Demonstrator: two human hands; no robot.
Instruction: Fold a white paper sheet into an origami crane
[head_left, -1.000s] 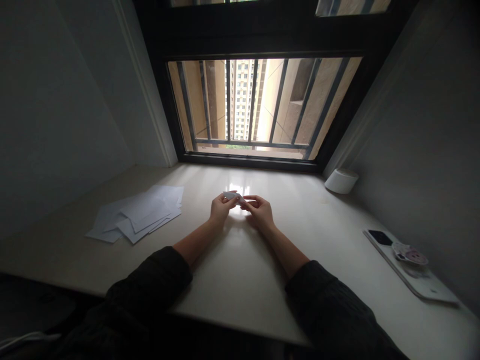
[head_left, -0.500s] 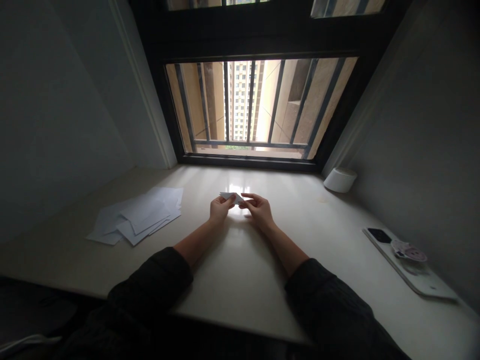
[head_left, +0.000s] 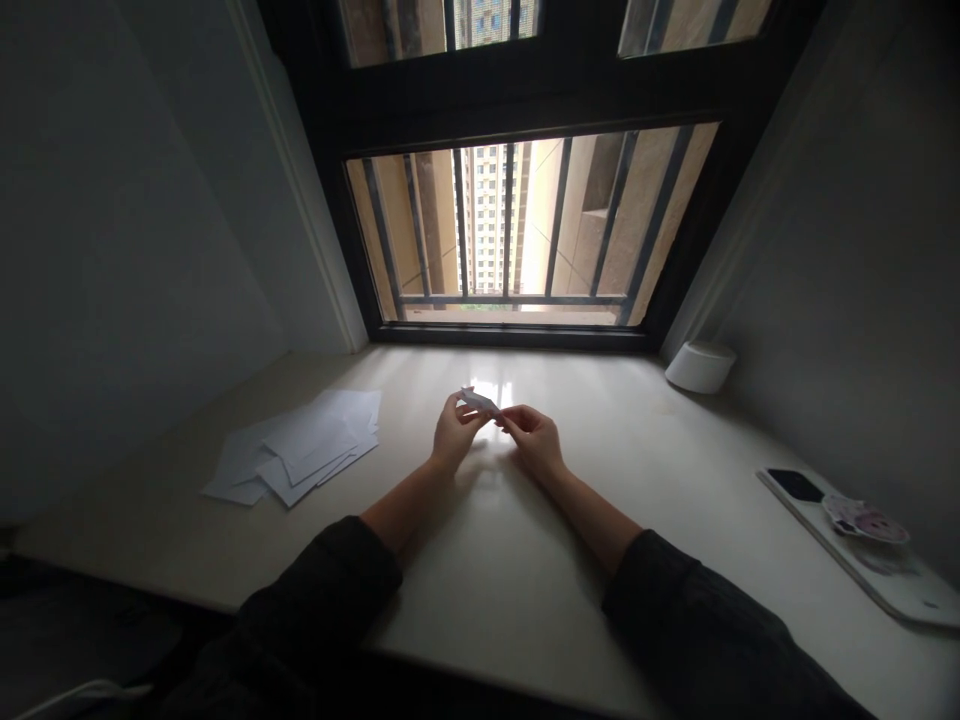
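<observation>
A small folded piece of paper is held between my two hands, just above the pale sill and in front of the window. My left hand grips its left part, thumb below and fingers at the far side. The thumb and fingertips of my right hand pinch its right-hand tip. The folds themselves are too small to make out. Off to the left lies a loose pile of white paper sheets, overlapping one another and touched by neither hand.
The glossy white sill ends in a front edge near me. At the right lies a phone with a cartoon grip on its back. A white rounded object stands by the right wall. The barred window closes off the far side.
The folded paper has been tilted, its right end now pointing down toward my right fingers. My left fingers have shifted up around its far side. The whole view has moved slightly.
</observation>
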